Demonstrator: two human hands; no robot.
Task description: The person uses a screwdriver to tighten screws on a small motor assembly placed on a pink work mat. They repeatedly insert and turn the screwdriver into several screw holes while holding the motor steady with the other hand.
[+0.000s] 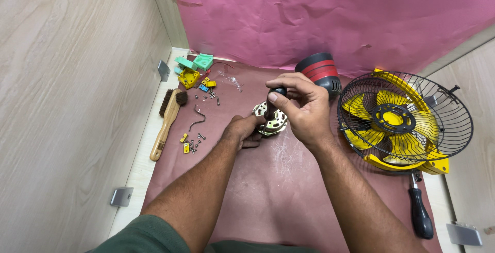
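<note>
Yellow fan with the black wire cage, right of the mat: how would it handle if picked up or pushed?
The yellow fan with black wire cage probably feels light for its bulk: mostly open wire and thin plastic blades. It lies tilted on its yellow frame, so a push likely rocks it rather than slides it. The thin cage wires may flex, so the frame looks the safer place to grip.

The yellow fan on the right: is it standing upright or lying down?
Lying down. The yellow fan rests on the table with its black wire grille facing up and tilted.
</note>
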